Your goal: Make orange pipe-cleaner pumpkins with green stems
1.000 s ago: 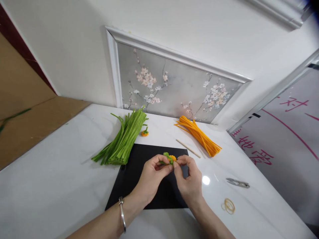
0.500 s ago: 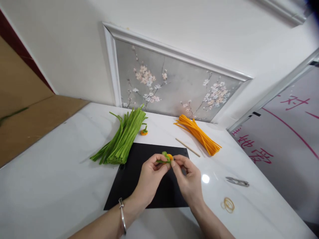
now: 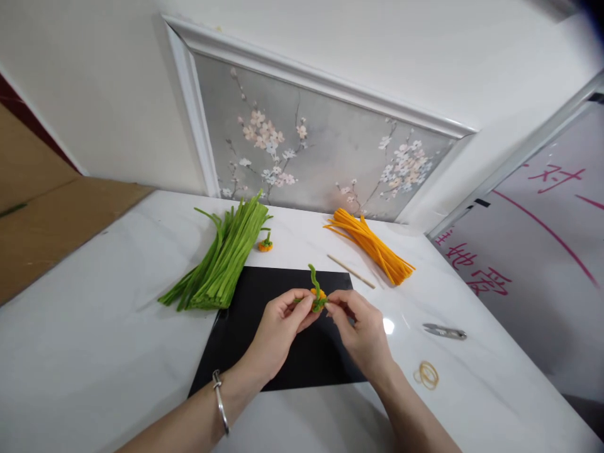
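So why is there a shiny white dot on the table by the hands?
In the head view, that dot is lamp glare on the glossy white table, beside the right hand; the wide lens also bends the wall panel, and the picture stays mostly sharp.

The tabletop (image 3: 94,352) carries 2 bundles of pipe cleaners: 1 green bundle (image 3: 221,258) toward the far left edge and 1 orange bundle (image 3: 370,245) toward the far right corner; the stems in each are too many to count. There are 2 small orange-and-green twisted pieces: 1 finished piece (image 3: 265,244) lying beside the green bundle, and 1 piece in the fingers (image 3: 316,296). 2 hands show, 1 left hand (image 3: 280,330) and 1 right hand (image 3: 361,333). There is 1 black mat (image 3: 264,352), 1 wooden stick (image 3: 352,272), 1 pair of snips (image 3: 444,331), and 1 cluster of rubber bands (image 3: 427,375) near the right edge.
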### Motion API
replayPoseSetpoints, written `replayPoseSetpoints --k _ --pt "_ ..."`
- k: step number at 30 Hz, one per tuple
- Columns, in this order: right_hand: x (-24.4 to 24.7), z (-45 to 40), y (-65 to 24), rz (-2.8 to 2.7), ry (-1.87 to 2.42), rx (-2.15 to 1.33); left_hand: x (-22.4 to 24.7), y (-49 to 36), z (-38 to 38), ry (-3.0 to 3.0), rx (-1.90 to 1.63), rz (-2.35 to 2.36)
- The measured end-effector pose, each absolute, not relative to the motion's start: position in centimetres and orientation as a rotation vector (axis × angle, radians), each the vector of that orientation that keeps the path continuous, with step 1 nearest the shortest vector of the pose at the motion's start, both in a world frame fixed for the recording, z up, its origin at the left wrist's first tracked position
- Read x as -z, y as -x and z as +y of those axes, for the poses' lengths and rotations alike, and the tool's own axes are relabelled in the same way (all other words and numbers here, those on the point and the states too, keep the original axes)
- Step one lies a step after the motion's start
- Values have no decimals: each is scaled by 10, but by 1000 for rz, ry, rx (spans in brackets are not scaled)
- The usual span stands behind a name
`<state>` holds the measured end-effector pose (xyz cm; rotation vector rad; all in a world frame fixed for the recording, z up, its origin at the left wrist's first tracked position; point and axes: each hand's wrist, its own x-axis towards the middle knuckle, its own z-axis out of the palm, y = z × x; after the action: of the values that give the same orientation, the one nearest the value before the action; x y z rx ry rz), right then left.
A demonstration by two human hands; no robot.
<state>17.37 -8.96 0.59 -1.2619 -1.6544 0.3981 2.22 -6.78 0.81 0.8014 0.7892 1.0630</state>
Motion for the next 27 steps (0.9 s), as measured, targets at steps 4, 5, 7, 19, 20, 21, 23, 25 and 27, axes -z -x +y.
replayPoseSetpoints --k 4,5,7,19,20,21,23,25,27 --pt "-5 -89 -172 -1712 1269 -286 -3 -24 -68 -918 -1076 855" --pt "-4 -89 -172 -1709 1273 -273 -2 -24 -68 -932 -1082 861" --pt "-3 -89 -172 -1707 1283 -248 0 -24 -68 -942 -1099 864" --pt "1 -95 -154 -1575 1376 -439 2 -24 -75 -1248 -1275 1016" --pt "2 -95 -150 -1493 1377 -517 3 -24 -77 -1289 -1296 1028" --pt "4 -96 -146 -1408 1370 -591 3 -24 -78 -1324 -1314 1037" --pt "6 -96 -139 -1255 1347 -713 3 -24 -81 -1377 -1339 1047" --pt "6 -96 -135 -1162 1329 -788 3 -23 -81 -1394 -1350 1050" --pt "5 -97 -136 -1172 1333 -832 3 -23 -79 -1342 -1338 1042"
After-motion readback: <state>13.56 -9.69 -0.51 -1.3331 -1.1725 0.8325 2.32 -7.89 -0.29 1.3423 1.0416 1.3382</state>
